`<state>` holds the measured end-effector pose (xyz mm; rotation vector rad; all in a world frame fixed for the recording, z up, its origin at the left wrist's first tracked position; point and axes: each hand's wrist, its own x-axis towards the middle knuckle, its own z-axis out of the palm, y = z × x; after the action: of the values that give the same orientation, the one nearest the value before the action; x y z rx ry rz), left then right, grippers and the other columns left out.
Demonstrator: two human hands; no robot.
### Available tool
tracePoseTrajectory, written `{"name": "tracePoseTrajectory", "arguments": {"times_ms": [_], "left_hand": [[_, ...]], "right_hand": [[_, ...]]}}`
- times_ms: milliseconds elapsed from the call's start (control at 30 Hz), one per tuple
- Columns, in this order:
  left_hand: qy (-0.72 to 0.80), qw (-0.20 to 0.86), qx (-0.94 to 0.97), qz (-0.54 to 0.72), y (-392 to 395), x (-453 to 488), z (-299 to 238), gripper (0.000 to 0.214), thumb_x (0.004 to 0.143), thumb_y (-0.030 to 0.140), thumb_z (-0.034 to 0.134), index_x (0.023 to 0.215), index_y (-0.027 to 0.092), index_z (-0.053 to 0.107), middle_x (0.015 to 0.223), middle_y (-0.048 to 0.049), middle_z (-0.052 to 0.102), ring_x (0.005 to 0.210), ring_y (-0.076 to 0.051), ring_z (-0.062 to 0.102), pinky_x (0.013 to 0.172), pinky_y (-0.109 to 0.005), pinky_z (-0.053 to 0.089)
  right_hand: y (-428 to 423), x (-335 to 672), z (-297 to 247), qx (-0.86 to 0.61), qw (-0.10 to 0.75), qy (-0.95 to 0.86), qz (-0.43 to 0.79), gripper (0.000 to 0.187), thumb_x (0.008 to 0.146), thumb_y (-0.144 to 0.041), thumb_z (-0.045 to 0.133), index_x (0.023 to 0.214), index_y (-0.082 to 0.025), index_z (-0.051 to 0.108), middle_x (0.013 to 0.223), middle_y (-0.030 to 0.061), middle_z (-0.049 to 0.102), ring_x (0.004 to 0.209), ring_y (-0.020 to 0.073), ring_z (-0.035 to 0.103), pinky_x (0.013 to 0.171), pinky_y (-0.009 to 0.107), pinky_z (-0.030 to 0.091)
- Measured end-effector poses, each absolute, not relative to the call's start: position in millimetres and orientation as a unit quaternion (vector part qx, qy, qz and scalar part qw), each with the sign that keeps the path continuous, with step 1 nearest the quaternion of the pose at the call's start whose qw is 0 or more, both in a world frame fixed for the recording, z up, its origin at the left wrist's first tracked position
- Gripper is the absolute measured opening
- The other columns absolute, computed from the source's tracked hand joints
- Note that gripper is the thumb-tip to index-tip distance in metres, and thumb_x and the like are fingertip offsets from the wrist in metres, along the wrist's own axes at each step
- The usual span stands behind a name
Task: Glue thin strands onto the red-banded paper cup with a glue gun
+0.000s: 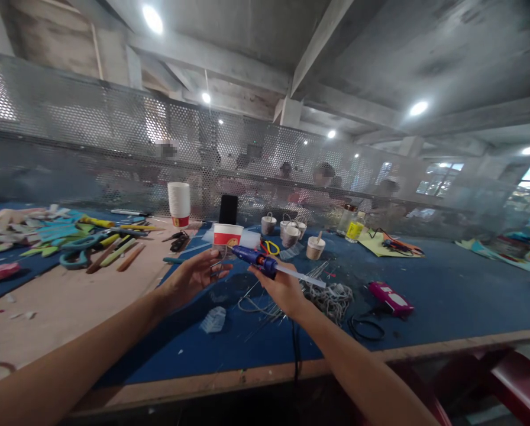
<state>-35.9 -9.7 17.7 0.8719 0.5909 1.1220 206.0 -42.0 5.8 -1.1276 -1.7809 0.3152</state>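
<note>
My right hand [283, 289] is closed around a blue glue gun [256, 260], its nozzle pointing left and a pale glue stick [301, 276] jutting out the back to the right. My left hand [194, 275] hovers palm up just left of the nozzle, fingers spread and slightly curled. A thin wire piece [222, 263] sits at its fingertips; whether the fingers pinch it I cannot tell. Both hands hang above the blue mat [446, 296] on the table.
A red-and-white paper cup [228, 234], a stack of white cups [178, 204], small bucket-like pots [290, 232], bottles [351, 223], a pink tool [390, 297], tangled wire [331, 296] and scissors and tools [87, 242] lie about. A perforated metal screen [114, 142] stands behind, with people beyond it.
</note>
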Motion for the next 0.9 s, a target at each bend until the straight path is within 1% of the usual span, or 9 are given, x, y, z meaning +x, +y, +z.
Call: {"name": "tracePoseTrajectory", "arguments": {"times_ms": [100, 233, 333, 500, 600, 700, 900], "left_hand": [[0.264, 0.718, 0.398, 0.506, -10.0, -35.3, 18.4, 0.012, 0.086, 0.014, 0.072, 0.096, 0.016, 0.079, 0.104, -0.0097, 0.082, 0.091, -0.024, 0.077, 0.081, -0.032, 0.063], [0.264, 0.717, 0.404, 0.504, -7.3, -36.4, 15.5, 0.015, 0.089, 0.014, 0.069, 0.1, 0.016, 0.08, 0.105, -0.0103, 0.082, 0.094, -0.025, 0.077, 0.084, -0.033, 0.062], [0.266, 0.712, 0.402, 0.511, -6.4, -37.1, 13.3, 0.015, 0.088, 0.014, 0.069, 0.098, 0.016, 0.08, 0.103, -0.0102, 0.082, 0.093, -0.025, 0.077, 0.085, -0.034, 0.062], [0.279, 0.706, 0.4, 0.513, -10.3, -36.0, 16.5, 0.013, 0.087, 0.015, 0.072, 0.098, 0.016, 0.079, 0.097, -0.0104, 0.082, 0.091, -0.024, 0.077, 0.084, -0.033, 0.062], [0.275, 0.706, 0.41, 0.508, -11.2, -35.6, 18.3, 0.016, 0.085, 0.016, 0.075, 0.1, 0.017, 0.079, 0.1, -0.0094, 0.082, 0.093, -0.024, 0.077, 0.085, -0.033, 0.061], [0.264, 0.706, 0.419, 0.507, -10.4, -35.3, 18.1, 0.019, 0.084, 0.019, 0.077, 0.103, 0.019, 0.079, 0.105, -0.0089, 0.082, 0.094, -0.023, 0.077, 0.085, -0.032, 0.061], [0.27, 0.699, 0.426, 0.507, -11.0, -34.4, 18.7, 0.019, 0.085, 0.02, 0.076, 0.104, 0.018, 0.079, 0.102, -0.0089, 0.082, 0.092, -0.024, 0.076, 0.084, -0.032, 0.061]], "right_hand": [[-42.0, 206.2, 4.8, -0.458, 0.479, -0.739, 0.12, 0.03, 0.091, -0.055, 0.07, 0.096, -0.025, 0.073, 0.066, 0.0032, 0.067, 0.062, 0.0225, 0.063, 0.058, 0.029, 0.045], [-38.8, 207.1, 0.6, -0.469, 0.473, -0.742, 0.074, 0.031, 0.093, -0.054, 0.067, 0.097, -0.024, 0.074, 0.068, 0.0029, 0.067, 0.06, 0.0204, 0.061, 0.058, 0.029, 0.044], [-36.6, 207.8, -2.3, -0.46, 0.481, -0.744, 0.061, 0.032, 0.095, -0.054, 0.066, 0.098, -0.024, 0.075, 0.073, 0.0038, 0.07, 0.063, 0.0203, 0.063, 0.061, 0.029, 0.045], [-38.4, 208.6, 0.2, -0.447, 0.49, -0.747, 0.052, 0.029, 0.094, -0.053, 0.067, 0.096, -0.024, 0.075, 0.086, 0.0076, 0.076, 0.079, 0.0259, 0.071, 0.073, 0.032, 0.051], [-41.9, 208.4, 4.9, -0.451, 0.487, -0.744, 0.078, 0.029, 0.092, -0.053, 0.071, 0.099, -0.025, 0.075, 0.086, 0.0085, 0.076, 0.088, 0.029, 0.072, 0.073, 0.032, 0.053], [-44.2, 208.3, 7.3, -0.451, 0.485, -0.743, 0.098, 0.03, 0.09, -0.054, 0.072, 0.102, -0.026, 0.075, 0.085, 0.0084, 0.076, 0.091, 0.0305, 0.072, 0.072, 0.032, 0.053], [-43.7, 209.3, 6.1, -0.452, 0.483, -0.746, 0.077, 0.027, 0.092, -0.053, 0.071, 0.098, -0.026, 0.075, 0.084, 0.0085, 0.076, 0.091, 0.031, 0.073, 0.072, 0.032, 0.053]]}}
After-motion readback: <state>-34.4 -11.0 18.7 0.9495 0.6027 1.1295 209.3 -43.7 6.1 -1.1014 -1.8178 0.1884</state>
